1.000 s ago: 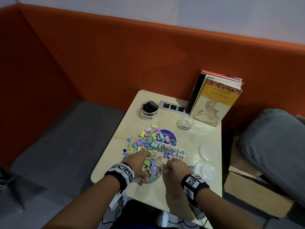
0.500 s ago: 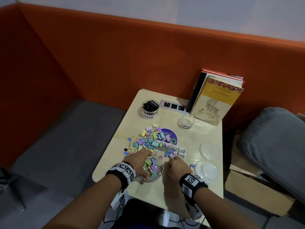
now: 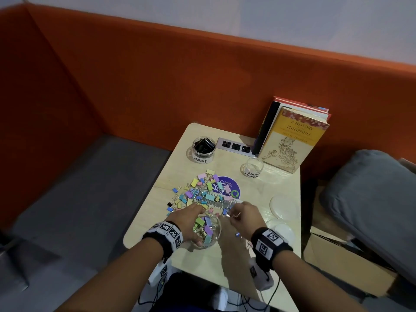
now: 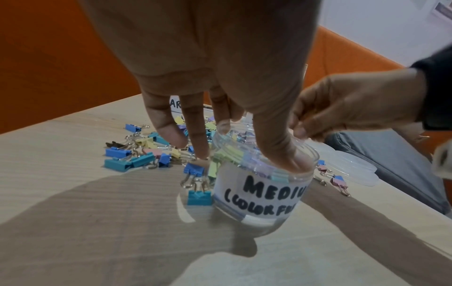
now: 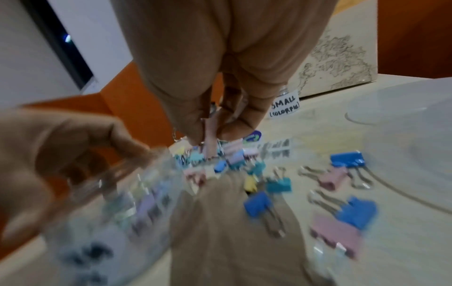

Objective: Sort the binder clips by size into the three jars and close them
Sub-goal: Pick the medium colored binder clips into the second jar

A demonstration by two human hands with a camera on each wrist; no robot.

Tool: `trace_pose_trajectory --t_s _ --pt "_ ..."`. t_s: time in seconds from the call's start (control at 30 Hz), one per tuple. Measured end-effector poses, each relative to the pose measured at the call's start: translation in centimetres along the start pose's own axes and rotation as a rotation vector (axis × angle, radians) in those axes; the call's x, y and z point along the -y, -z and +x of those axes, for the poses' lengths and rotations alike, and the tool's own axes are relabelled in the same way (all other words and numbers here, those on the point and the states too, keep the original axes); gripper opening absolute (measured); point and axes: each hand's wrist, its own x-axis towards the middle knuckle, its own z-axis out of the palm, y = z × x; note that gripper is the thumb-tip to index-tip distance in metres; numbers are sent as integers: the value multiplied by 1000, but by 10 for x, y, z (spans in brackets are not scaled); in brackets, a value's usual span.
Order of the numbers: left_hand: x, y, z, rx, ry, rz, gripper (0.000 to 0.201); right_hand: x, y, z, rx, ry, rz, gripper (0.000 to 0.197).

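A clear jar labelled MEDIUM (image 3: 208, 233) (image 4: 264, 195) stands near the table's front edge, partly filled with pastel binder clips. My left hand (image 3: 199, 226) (image 4: 254, 143) grips its rim, thumb on the near side and fingers on the far side. My right hand (image 3: 234, 213) (image 5: 210, 135) hovers just right of the jar and pinches a pink clip (image 5: 211, 148) between thumb and fingers. A pile of coloured clips (image 3: 202, 192) lies behind the jar. The LARGE jar (image 3: 203, 148) holds black clips. The SMALL jar (image 3: 252, 168) looks empty.
Two clear lids (image 3: 284, 207) (image 3: 281, 230) lie at the table's right edge. Books (image 3: 292, 140) lean at the back right beside a socket strip (image 3: 235, 146). A few loose clips (image 5: 342, 216) lie under my right hand. A grey cushion (image 3: 371, 199) and a cardboard box (image 3: 337, 262) sit to the right.
My right hand has shifted a little forward toward the pile and now shows a clip in its fingertips. My left hand has stayed on the medium jar.
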Motion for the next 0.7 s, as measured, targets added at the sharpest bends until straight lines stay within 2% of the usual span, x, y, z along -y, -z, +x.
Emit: trace_pose_trajectory --t_s 0.07,0.13,0.2,0.27,0.33,0.5,0.6,0.7 --pt "0 0 0 -11 -3 6 91 12 12 3 -25 51 98 12" --pt "1 -2 1 -22 -10 10 89 24 18 3 33 121 181 13" --pt "1 -3 0 -30 -13 14 87 31 15 3 114 187 170 6" --pt "2 -4 1 -33 -15 12 88 32 5 3 158 231 94 11" --pt "1 -4 0 -32 -21 8 88 30 -3 3 164 228 37 25" --pt "6 -9 5 -53 -32 -7 89 28 -21 -6 305 208 -66 94" --pt "10 -12 7 -46 -53 -43 89 27 -29 -10 294 209 -72 104" --pt "19 -9 10 -43 -63 -177 72 19 -30 -11 244 166 -36 103"
